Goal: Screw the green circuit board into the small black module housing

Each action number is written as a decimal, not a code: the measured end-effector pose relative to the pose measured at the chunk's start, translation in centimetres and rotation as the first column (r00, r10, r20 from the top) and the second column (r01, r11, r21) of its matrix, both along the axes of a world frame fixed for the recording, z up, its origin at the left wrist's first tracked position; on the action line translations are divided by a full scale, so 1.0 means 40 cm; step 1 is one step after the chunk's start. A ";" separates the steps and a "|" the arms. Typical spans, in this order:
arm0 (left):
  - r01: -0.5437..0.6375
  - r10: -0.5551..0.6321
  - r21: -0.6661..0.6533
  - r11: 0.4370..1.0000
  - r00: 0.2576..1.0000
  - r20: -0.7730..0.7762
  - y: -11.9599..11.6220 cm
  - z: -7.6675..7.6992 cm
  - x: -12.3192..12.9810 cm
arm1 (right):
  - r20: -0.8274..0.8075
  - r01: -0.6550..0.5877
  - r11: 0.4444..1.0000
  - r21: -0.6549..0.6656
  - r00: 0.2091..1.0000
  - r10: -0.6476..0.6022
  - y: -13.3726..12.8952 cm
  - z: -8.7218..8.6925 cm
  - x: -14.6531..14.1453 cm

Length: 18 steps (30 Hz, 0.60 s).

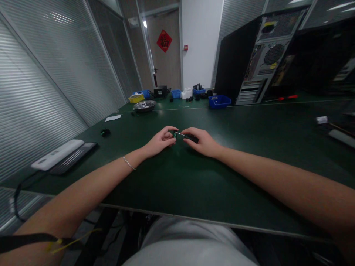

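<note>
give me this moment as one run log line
left hand: holds green part | right hand: holds screwdriver, pointed at green part | beyond: pc case

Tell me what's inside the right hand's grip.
The right hand grips a dark handle, its thin metal shaft pointing toward a small green part in the left hand. The hand covers some of the handle, so its full shape can't be seen.

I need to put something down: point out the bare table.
Bare: the table from left hand and right hand back to its near edge; also between right forearm and computer case. Crowded: the far side, from yellow bin across to the case.
</note>
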<state>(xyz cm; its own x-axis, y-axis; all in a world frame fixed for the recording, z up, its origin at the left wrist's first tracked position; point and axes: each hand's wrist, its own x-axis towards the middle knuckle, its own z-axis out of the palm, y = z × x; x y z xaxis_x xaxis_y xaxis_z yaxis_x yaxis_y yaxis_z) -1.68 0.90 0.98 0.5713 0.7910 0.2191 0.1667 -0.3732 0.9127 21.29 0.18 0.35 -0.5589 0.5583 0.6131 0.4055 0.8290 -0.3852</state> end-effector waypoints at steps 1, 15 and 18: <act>-0.002 0.002 0.016 1.000 1.000 -0.012 0.001 0.000 -0.001 | 0.005 0.008 1.000 0.001 1.000 -0.008 0.003 -0.002 0.000; -0.012 0.017 -0.056 0.998 0.995 0.099 -0.002 0.003 -0.001 | 0.076 0.061 0.998 -0.012 0.995 -0.060 0.004 -0.004 0.004; -0.034 0.043 -0.085 0.996 0.993 0.109 0.001 0.001 -0.004 | 0.086 0.065 0.998 -0.016 0.994 -0.063 0.007 -0.007 0.004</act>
